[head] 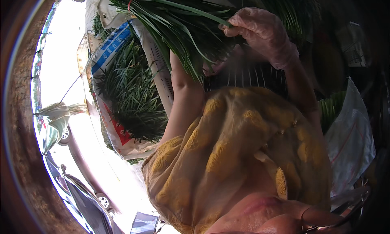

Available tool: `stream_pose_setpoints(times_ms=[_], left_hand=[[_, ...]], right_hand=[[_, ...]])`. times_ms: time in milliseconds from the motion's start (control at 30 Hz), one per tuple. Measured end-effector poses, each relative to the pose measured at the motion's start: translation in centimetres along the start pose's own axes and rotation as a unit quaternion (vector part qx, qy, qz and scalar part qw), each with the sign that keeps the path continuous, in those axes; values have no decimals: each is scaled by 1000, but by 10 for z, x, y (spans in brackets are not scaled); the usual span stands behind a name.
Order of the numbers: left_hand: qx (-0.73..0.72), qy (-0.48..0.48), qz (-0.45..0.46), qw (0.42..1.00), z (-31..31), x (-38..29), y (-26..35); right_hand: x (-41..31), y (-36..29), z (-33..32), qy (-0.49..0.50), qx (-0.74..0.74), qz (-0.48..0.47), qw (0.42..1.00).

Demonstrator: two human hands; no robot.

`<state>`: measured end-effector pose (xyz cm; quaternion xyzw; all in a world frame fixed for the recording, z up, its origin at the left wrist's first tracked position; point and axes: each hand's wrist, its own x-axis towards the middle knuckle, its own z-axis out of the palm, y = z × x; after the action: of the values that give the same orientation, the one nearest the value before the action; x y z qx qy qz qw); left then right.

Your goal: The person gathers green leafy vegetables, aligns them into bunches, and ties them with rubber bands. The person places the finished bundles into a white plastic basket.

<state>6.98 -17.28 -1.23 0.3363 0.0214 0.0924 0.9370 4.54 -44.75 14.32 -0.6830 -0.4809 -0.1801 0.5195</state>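
Observation:
My right hand (259,36), in a thin clear plastic glove, pinches the end of one long flat green leaf (198,13) between thumb and fingers. That leaf stretches left across a large bunch of garlic chives (179,26). The bunch lies over my left forearm, its leaf tips spreading left and downward. My left hand (214,67), gloved as well, shows only in part beneath the chives at the bunch's right end. It holds the bunch there, with most of its fingers hidden by leaves and shadow. A red band (130,5) shows among the leaves at upper left.
Left of my arm, a printed white sack (99,60) holds loose chives (134,93) beside a pale perforated plastic crate (155,54). More greens (289,11) lie in shadow at upper right. A clear plastic bag (350,142) is at my right. A car (82,161) stands beyond, at left.

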Motion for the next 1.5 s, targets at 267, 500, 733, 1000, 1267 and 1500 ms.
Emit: stream_pose_setpoints(times_ms=[267, 500, 733, 1000, 1267, 1500], left_hand=[[18, -44, 309, 950, 28, 143, 197], [357, -42, 488, 795, 45, 255, 325], [807, 10, 251, 534, 7, 430, 357], [859, -3, 68, 508, -141, 571, 228], [925, -102, 2, 366, -167, 665, 150], [899, -202, -66, 384, -210, 740, 14]], right_hand=[[0, 27, -41, -83, -141, 298, 941], [31, 200, -30, -146, -132, 275, 941], [217, 452, 48, -75, -224, -99, 967], [247, 598, 118, -118, -285, -110, 945], [263, 579, 121, -182, -250, 42, 950], [253, 580, 118, -192, -268, 62, 942]])
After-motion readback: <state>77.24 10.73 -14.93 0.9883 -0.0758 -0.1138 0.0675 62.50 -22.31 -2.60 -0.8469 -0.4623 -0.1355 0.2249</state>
